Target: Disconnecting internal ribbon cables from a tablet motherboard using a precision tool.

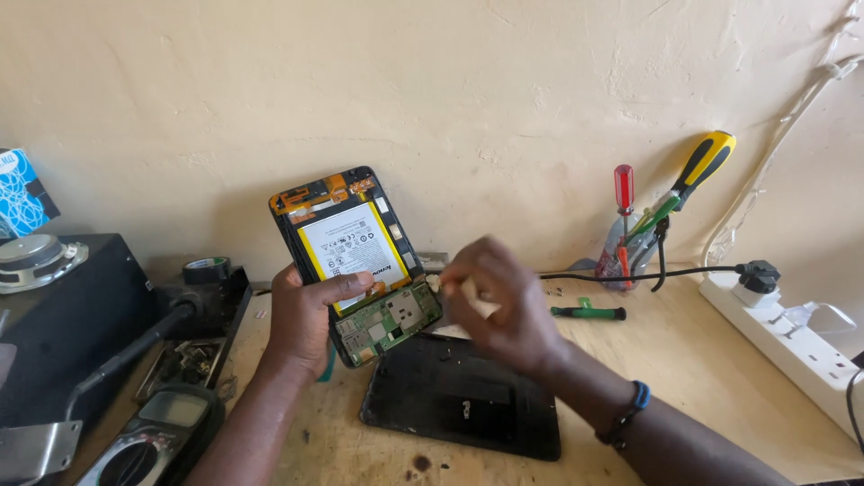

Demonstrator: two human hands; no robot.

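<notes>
Head view shows the left hand [301, 315] closed around an opened black tablet with its back off [355, 261], thumb laid across the white, yellow-edged flat battery [349, 241] and holding it tilted up above the bench. Just past that thumb, the right hand [495, 301] pinches a small pale tool [441, 283], too blurred to identify, at the edge of the green circuit board [389, 322]. Judging by this, work at the board is in hand, and the next move calls for a light, steady touch. Below the fingers lies the removed black back cover [463, 396]; open wooden bench [693, 360] spreads beyond the right wrist, bounded by a white power strip [792, 337]
</notes>
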